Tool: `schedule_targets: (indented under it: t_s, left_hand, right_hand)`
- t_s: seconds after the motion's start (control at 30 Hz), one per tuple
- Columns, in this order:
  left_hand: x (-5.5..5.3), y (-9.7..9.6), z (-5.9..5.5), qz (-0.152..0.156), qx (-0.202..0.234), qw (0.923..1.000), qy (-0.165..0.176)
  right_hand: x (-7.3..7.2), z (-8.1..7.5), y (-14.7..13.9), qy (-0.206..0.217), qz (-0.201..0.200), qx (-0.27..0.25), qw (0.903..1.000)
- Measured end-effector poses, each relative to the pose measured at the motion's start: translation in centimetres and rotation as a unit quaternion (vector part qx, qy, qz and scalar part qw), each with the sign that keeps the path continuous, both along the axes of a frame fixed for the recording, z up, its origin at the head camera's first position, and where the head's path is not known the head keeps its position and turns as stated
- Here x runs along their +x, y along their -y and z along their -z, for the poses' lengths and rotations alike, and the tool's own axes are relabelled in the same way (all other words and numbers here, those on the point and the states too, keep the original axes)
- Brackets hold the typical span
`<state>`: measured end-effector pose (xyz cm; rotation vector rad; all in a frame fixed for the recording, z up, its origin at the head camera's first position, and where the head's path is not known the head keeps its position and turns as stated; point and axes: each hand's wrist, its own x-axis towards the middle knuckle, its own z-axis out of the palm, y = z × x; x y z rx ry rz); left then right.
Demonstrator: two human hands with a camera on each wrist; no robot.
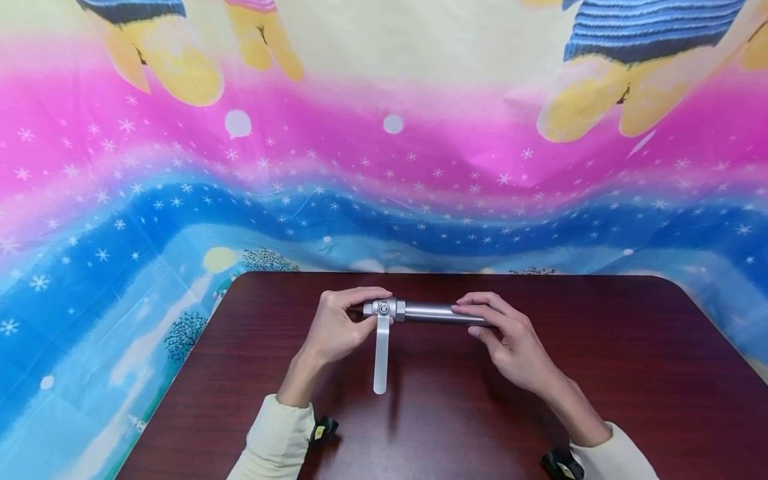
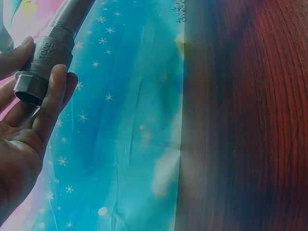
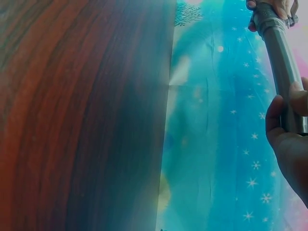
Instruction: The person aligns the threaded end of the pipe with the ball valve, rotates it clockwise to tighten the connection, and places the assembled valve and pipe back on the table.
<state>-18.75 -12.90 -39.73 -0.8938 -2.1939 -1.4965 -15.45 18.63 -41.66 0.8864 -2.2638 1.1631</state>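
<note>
A metal ball valve with a long flat lever handle is joined to a shiny steel pipe, and both are held level above the table. My left hand grips the valve body at its left end, thumb and fingers on opposite sides. In the left wrist view, the valve's open hex end shows between the fingers. The lever points toward me. My right hand grips the right end of the pipe between thumb and fingers. The right wrist view shows the pipe running up to the valve.
A dark reddish wooden table lies below the hands. Behind it and at its sides hangs a printed cloth with snowflakes in pink and blue. Black wrist straps sit at both cream sleeves.
</note>
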Motion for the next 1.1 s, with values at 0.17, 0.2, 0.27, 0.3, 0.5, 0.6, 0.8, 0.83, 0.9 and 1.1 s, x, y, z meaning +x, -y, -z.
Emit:
schedule_targets:
  t_s: [0.17,0.2,0.27,0.3,0.5,0.6,0.8,0.83,0.9,1.1]
  left_hand:
    - [-0.09,0.01,0.06,0.000,-0.003,1.0000,-0.002]
    - [-0.12,0.02,0.10,0.000,-0.004,1.0000,-0.003]
    - [-0.17,0.05,0.12,0.000,-0.004,1.0000,-0.004]
    - [-0.18,0.06,0.14,0.001,-0.004,1.0000,-0.005]
    - [-0.11,0.00,0.13,0.006,-0.002,1.0000,-0.005]
    - [-0.05,-0.06,0.12,0.007,-0.004,1.0000,-0.003]
    - [0.00,-0.03,0.05,0.004,-0.005,1.0000,-0.004]
    - [0.00,0.00,0.04,0.003,-0.004,1.0000,-0.004]
    - [-0.02,0.06,0.01,0.001,-0.002,1.0000,-0.005]
    - [-0.11,0.11,0.11,0.007,0.002,0.9999,-0.007]
  right_hand:
    - [-0.17,0.08,0.02,-0.002,-0.001,0.000,1.0000]
    - [-0.20,0.11,0.01,0.000,-0.002,-0.001,1.0000]
    - [-0.18,0.11,-0.02,0.003,-0.001,0.002,1.0000]
    - [-0.14,0.09,-0.04,0.005,0.000,0.004,1.0000]
    - [0.10,0.25,-0.11,0.022,0.011,0.026,0.9994]
    - [0.15,0.39,-0.08,0.033,0.014,0.037,0.9986]
    - [0.18,0.26,0.08,0.031,0.002,0.046,0.9985]
    - [0.19,0.20,0.10,0.028,-0.001,0.043,0.9987]
    - [0.21,0.11,0.11,0.022,-0.005,0.035,0.9991]
    - [0.19,0.22,0.07,0.004,-0.006,0.014,0.9999]
